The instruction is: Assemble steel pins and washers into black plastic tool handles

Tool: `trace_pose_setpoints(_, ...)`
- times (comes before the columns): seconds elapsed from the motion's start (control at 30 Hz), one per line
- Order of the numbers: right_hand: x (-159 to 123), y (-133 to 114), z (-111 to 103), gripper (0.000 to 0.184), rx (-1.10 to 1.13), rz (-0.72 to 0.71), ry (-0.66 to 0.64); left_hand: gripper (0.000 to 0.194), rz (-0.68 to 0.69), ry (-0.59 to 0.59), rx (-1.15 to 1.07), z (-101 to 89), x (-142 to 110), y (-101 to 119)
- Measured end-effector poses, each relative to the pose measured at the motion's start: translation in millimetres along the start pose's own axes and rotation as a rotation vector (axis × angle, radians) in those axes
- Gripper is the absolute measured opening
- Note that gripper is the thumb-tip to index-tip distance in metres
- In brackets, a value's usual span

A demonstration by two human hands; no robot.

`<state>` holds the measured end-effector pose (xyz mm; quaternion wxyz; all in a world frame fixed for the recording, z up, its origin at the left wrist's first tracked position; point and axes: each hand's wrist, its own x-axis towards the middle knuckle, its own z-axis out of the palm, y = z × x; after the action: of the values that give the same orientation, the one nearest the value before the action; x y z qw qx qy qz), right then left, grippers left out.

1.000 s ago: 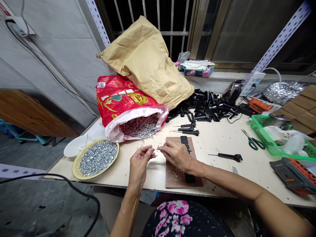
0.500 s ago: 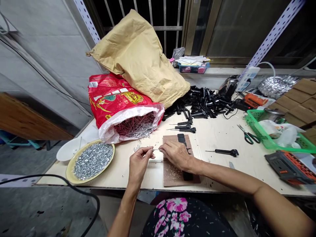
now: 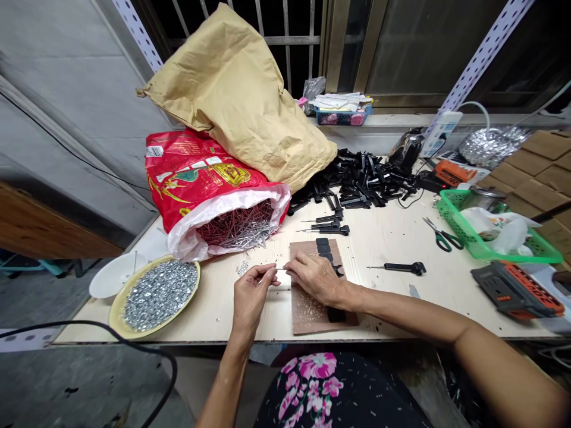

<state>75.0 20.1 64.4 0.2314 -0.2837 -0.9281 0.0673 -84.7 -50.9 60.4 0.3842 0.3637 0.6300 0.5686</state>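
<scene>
In the head view a thin metal screw (image 3: 281,269) spans the small gap between my two hands. My left hand (image 3: 254,291) pinches one end with thumb and fingertips. My right hand (image 3: 317,278) closes on the other end, its fingers partly hiding it. A tiny dark bit shows near my left fingertips, too small to name. Beneath my right hand lies a brown board (image 3: 307,321) with several black plastic pieces (image 3: 324,249) and pale crumbs on it. Small clear bits (image 3: 242,268) lie on the table left of my hands.
A yellow bowl of metal washers (image 3: 160,296) stands left, beside a white bowl (image 3: 111,276). An open red bag (image 3: 200,169) holds long screws (image 3: 241,226). Black plastic parts (image 3: 366,178) heap behind. Rightward are a black-handled piece (image 3: 404,268), scissors (image 3: 444,236), a green basket (image 3: 521,257) and a battery pack (image 3: 517,288).
The view has shifted slightly, so the table and its things sit a little further left and mostly higher. Both hands keep nearly the same pose, with the screw still between them.
</scene>
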Motion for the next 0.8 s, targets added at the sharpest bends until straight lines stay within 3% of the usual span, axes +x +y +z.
trace_pose_setpoints(0.33,-4.2,4.3,1.1,0.022,0.126,0.027,-0.021,0.027,-0.018,-0.03,0.038,2.9,1.1,-1.7)
trace_pose_setpoints(0.5,-5.1,10.6,-5.3,0.016,0.393,0.091,-0.088,0.027,-0.003,-0.049,0.064,5.4,2.2,-4.5)
trace_pose_setpoints(0.7,-9.0,10.5,-3.7,0.02,0.14,0.062,-0.031,0.027,-0.005,-0.054,0.052,10.9,2.3,-6.9)
trace_pose_setpoints(0.8,-9.4,13.0,-3.0,0.021,0.199,0.085,-0.031,0.027,-0.003,-0.055,0.067,11.6,2.2,-7.5)
